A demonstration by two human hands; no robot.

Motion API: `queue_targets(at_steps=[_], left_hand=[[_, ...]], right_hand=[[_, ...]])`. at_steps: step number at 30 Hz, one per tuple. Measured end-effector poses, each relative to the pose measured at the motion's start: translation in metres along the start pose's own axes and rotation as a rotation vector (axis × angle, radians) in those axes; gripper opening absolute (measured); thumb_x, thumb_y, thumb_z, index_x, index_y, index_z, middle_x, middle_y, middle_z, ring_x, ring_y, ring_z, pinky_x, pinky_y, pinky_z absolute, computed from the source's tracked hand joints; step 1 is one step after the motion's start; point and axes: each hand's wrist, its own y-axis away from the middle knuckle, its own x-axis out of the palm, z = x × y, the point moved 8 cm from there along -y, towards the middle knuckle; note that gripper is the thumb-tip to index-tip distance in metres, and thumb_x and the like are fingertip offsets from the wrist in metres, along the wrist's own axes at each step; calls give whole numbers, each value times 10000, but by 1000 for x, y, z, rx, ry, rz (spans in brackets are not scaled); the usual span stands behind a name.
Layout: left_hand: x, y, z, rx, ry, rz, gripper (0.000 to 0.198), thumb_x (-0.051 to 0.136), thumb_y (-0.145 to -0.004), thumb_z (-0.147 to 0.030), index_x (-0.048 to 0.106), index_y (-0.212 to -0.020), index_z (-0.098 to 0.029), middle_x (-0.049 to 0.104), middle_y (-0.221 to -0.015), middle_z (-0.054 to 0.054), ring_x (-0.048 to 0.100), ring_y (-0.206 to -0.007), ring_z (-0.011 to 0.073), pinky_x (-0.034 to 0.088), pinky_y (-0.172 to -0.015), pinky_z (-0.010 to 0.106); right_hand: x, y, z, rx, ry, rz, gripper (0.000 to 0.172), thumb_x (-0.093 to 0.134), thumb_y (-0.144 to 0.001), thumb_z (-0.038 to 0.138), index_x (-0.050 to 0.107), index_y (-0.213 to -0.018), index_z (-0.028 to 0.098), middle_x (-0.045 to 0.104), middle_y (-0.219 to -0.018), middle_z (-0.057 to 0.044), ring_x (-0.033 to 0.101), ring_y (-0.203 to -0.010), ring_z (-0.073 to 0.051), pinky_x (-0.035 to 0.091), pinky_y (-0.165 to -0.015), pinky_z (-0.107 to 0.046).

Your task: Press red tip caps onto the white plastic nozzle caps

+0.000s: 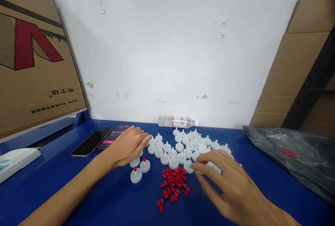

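Several white plastic caps (180, 146) stand in a cluster on the blue table (78, 191). In front of them lies a heap of small red tips (174, 183). Two white caps with red tips fitted (140, 169) stand at the left of the heap. My left hand (128, 146) rests palm down, fingers stretched toward the left edge of the white caps. My right hand (222, 175) reaches in from the right, its fingertips touching a white cap (188, 166) at the near edge of the cluster; the fingers are curled together.
Two phones (101, 141) lie left of my left hand, one showing a timer. A water bottle (176, 121) lies against the white wall. A grey plastic bag (293, 156) sits at the right. Cardboard boxes (34, 55) stand at both sides.
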Motion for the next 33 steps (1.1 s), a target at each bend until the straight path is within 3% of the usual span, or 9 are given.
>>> queue_targets(at_steps=[4, 8, 16, 18, 20, 22, 26, 30, 33], left_hand=[[-5, 0, 18, -87, -24, -72, 509, 232, -1111, -356, 583, -783, -187, 677, -837, 83, 598, -902, 264, 406, -832, 384], [-1, 1, 33, -135, -27, -95, 563, 253, -1107, -367, 654, -757, -183, 715, -805, 94, 651, -999, 285, 445, -878, 369], [7, 0, 38, -143, -40, -97, 633, 279, -1101, -416, 638, -642, -171, 689, -678, 94, 681, -784, 256, 466, -858, 382], [-1, -1, 36, -131, -43, -128, 573, 321, -1096, -396, 693, -728, -163, 731, -770, 108, 684, -838, 271, 456, -888, 419], [-13, 0, 32, -118, -47, -183, 443, 385, -1084, -373, 747, -934, -166, 770, -937, 119, 681, -950, 294, 439, -935, 458], [-25, 1, 21, -71, -14, -266, 322, 462, -1070, -353, 737, -1084, -185, 775, -1041, 106, 675, -1012, 283, 438, -961, 453], [-40, 12, -31, 221, 208, -460, 113, 616, -1034, -277, 702, -1049, -206, 782, -981, 48, 680, -953, 215, 466, -918, 381], [-30, 25, -83, 449, 287, -477, 114, 640, -1014, -186, 667, -1123, -207, 770, -923, 32, 680, -862, 185, 464, -846, 370], [-23, 32, -106, 545, 319, -469, 148, 654, -996, -149, 649, -1137, -192, 777, -922, 41, 684, -859, 192, 466, -833, 372]], right_hand=[[0, 0, -1, 5, 0, -2, 223, 540, -963, 54, 653, -1123, 161, 655, -991, -83, 609, -875, -191, 505, -779, -341], [0, 0, -1, 6, -13, -5, 232, 542, -958, 50, 660, -1128, 155, 657, -985, -82, 613, -869, -187, 509, -777, -338], [-1, -2, 1, 3, -14, -10, 235, 535, -950, 58, 670, -1108, 168, 670, -953, -71, 627, -830, -182, 522, -757, -328], [-1, -2, 0, 10, -20, -6, 237, 534, -953, 58, 665, -1115, 170, 671, -961, -73, 623, -839, -184, 522, -759, -330], [1, 0, -2, 24, -20, 0, 237, 530, -962, 65, 660, -1127, 175, 671, -983, -78, 625, -861, -190, 521, -762, -335], [3, 1, -4, 47, -12, 13, 236, 525, -973, 80, 656, -1138, 186, 673, -1013, -81, 634, -894, -200, 526, -781, -348], [9, 6, -7, 100, 11, 59, 309, 546, -990, 157, 617, -1284, 217, 688, -1122, -85, 657, -988, -222, 550, -858, -379], [20, 10, -4, 130, 12, 123, 471, 578, -1008, 274, 486, -1465, 209, 687, -1240, -99, 657, -1094, -244, 548, -960, -421], [29, 10, 3, 108, -54, 139, 456, 579, -1026, 332, 483, -1448, 187, 710, -1168, -88, 670, -1034, -235, 555, -930, -407]])
